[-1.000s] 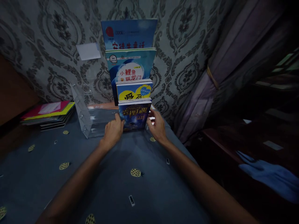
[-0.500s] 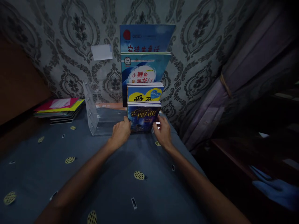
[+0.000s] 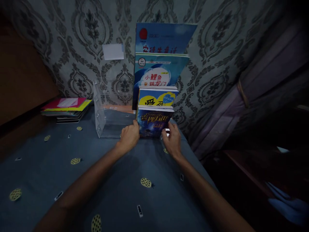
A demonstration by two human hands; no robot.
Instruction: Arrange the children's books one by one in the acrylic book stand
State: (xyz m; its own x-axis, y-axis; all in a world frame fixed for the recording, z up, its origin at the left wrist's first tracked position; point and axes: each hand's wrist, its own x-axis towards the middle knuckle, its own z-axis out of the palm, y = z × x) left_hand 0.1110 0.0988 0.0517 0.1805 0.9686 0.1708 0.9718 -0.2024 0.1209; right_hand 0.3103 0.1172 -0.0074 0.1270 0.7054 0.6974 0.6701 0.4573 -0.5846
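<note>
A dark blue book (image 3: pixel 154 120) with gold lettering stands upright at the front of a clear plastic tiered rack (image 3: pixel 98 111). My left hand (image 3: pixel 130 133) grips its lower left edge, fingers curled. At its lower right edge, my right hand (image 3: pixel 172 138) holds it between thumb and fingers, the fingertips partly hidden behind it. Rising in steps behind are a blue and yellow book (image 3: pixel 156 96), a teal book (image 3: pixel 160 66) with a white oval, and a tall blue book (image 3: pixel 166 37). The rack's left part shows no books.
A stack of books and folders (image 3: pixel 69 108) lies at the left, pink and yellow on top. Patterned wallpaper (image 3: pixel 82 38) backs the blue cloth-covered table (image 3: pixel 108 193). A tied purple curtain (image 3: pixel 224 106) hangs at the right, beside a dark area.
The view has shifted, so the rack and books appear farther right. Both hands stay at the sides of the dark blue book, which keeps its place in the rack.
</note>
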